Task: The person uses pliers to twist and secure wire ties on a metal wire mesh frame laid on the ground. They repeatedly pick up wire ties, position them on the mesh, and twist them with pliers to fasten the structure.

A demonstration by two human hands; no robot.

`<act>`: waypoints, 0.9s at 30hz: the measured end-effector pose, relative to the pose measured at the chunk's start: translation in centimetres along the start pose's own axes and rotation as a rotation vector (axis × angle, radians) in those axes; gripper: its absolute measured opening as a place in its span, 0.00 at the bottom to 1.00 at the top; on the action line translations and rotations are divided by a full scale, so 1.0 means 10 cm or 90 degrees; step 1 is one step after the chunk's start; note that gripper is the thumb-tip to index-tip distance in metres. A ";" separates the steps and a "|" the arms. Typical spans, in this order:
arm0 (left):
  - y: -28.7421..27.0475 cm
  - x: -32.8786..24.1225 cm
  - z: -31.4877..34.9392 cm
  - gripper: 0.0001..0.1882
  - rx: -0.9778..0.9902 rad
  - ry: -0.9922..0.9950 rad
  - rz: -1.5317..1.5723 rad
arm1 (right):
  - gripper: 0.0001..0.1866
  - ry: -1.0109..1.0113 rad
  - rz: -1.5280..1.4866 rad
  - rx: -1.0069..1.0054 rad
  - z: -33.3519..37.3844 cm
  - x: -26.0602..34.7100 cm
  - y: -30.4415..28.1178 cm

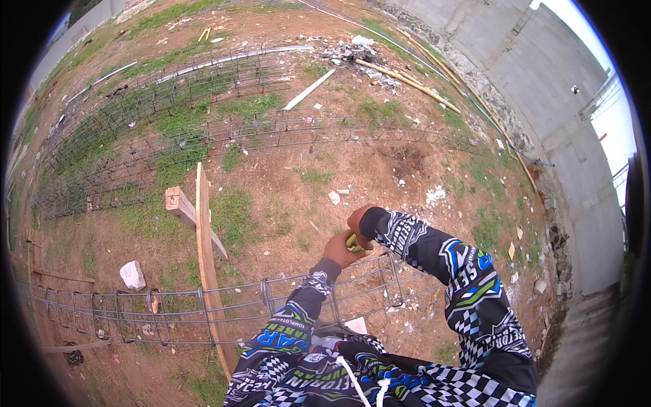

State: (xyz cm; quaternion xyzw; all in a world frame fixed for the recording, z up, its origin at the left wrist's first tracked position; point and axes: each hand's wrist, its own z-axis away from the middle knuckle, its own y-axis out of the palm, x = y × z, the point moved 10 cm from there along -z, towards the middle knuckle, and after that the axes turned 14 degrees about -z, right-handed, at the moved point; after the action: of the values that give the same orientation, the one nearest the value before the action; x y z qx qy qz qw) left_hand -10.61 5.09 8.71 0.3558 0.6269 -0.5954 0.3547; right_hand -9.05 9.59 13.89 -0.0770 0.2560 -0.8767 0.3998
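My left hand [341, 252] is closed around a small yellow-green piece [350, 241], perhaps a tool handle; most of it is hidden by my fingers. Right against it, my right hand [361, 224] is bent into a fist at the upper end of that piece. What lies inside my right fingers is hidden. Both hands are just above and beyond a long rebar cage [264, 293], made of steel bars with square stirrups. Its right end is close below my hands, and the cage runs left in front of me.
A wooden plank [205, 251] stands under the cage, beside a timber post [182, 205]. More rebar cages [234, 132] lie on the grass. Beyond are a white strip [309, 89], bamboo poles [410, 83] and a rubbish heap [352, 54]. A block wall [536, 81] rises right; a white stone [133, 275] lies left.
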 end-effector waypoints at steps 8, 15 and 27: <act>0.30 0.25 0.30 0.30 -0.141 0.038 0.077 | 0.20 -0.038 -0.054 0.032 0.11 0.22 0.35; 0.19 0.17 0.49 0.28 -0.079 0.125 -0.087 | 0.22 -0.022 -0.207 -0.155 0.29 0.25 0.61; 0.26 0.49 -0.01 0.18 -0.078 -0.101 0.027 | 0.29 -0.191 -0.756 -0.334 -0.25 -0.50 0.04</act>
State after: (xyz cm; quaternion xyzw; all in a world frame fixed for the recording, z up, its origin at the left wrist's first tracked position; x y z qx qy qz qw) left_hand -10.79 5.43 3.20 0.2989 0.6243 -0.5746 0.4367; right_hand -6.32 14.09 11.90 -0.4212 0.3166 -0.8363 -0.1516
